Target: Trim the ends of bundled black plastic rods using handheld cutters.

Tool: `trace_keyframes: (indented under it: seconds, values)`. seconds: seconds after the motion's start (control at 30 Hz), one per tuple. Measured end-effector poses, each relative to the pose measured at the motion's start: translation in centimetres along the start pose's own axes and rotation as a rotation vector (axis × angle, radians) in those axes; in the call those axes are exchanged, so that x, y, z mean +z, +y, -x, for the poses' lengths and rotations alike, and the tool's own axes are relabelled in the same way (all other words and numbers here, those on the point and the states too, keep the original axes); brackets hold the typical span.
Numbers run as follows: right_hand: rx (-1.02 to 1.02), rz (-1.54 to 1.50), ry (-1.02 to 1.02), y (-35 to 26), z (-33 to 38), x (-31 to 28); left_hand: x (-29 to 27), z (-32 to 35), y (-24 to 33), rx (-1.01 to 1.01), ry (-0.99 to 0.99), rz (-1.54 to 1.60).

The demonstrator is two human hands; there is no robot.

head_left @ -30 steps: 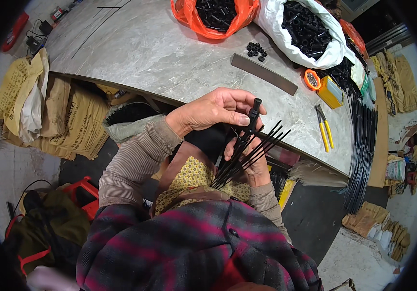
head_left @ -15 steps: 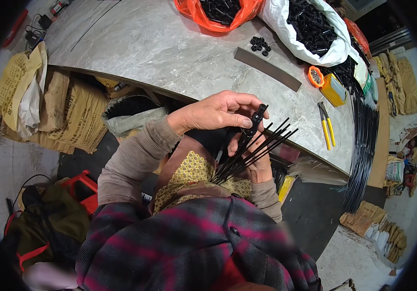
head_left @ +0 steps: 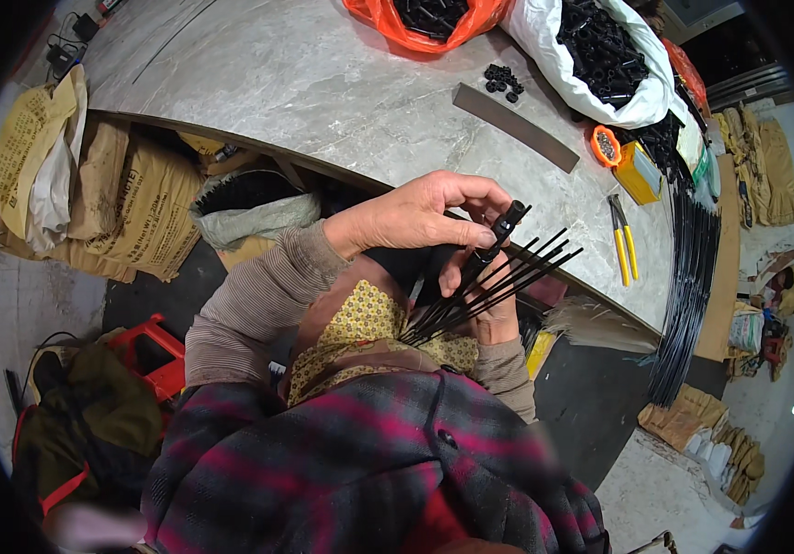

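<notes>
Head view: by marbled table (head_left: 305, 102) and sacks (head_left: 143, 212), left hand (head_left: 420, 214) pinches fitting (head_left: 506, 222), right hand (head_left: 495, 309) grips rods (head_left: 436, 320).

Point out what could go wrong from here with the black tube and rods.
The black tube might slip, as the left hand pinches it near its upper end. The black rods spread unevenly across the right hand, so one could slide loose or perhaps snag on the nearby table.

Yellow-handled pliers (head_left: 631, 254) lie near the right edge of the surface (head_left: 305, 111). Farther from its near edge sit a yellow box (head_left: 637, 175), an orange dish (head_left: 609, 162) and a flat grey strip (head_left: 515, 127). Brown paper sacks (head_left: 143, 208) stand by its near left corner.
</notes>
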State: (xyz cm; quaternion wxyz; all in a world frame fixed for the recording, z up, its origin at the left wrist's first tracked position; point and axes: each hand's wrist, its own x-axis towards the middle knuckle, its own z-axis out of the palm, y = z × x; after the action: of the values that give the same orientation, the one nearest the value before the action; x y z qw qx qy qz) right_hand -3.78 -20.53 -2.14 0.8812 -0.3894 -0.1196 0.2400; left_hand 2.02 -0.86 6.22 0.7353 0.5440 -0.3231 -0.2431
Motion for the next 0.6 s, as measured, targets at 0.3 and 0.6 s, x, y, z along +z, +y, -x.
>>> trace_keyframes:
  seconds: [0.3, 0.6]
  values:
    - [0.037, 0.055, 0.043, -0.3, -0.1, 0.3, -0.2, 0.6, -0.5, 0.035, 0.015, -0.033]
    - [0.043, 0.033, 0.053, -0.6, -0.3, 0.3, 0.3, 0.8, 0.2, -0.041, 0.066, -0.056]
